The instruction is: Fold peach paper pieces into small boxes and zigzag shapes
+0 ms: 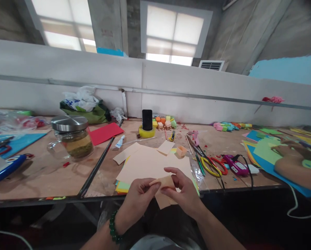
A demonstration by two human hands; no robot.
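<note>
Between my two hands is a folded piece of peach paper (163, 200), held just over the table's front edge. My left hand (141, 194), with a green bead bracelet (114, 227) at its wrist, pinches the paper's left side between thumb and fingers. On the other side my right hand (185, 192) grips it, thumb in front and index finger curved above. Beyond them lies a stack of peach paper sheets (152, 161), with yellow and green edges showing beneath. A small folded peach paper box (181, 151) and a cut paper piece (166, 147) rest on the stack.
Scissors with yellow handles (211, 167), red-handled scissors (220, 166) and a purple glue gun (235, 166) lie to the right. A glass tea mug (77, 142) stands left; a phone (147, 119) stands in a tape roll (146, 132). Another person's hand (287, 156) works at far right.
</note>
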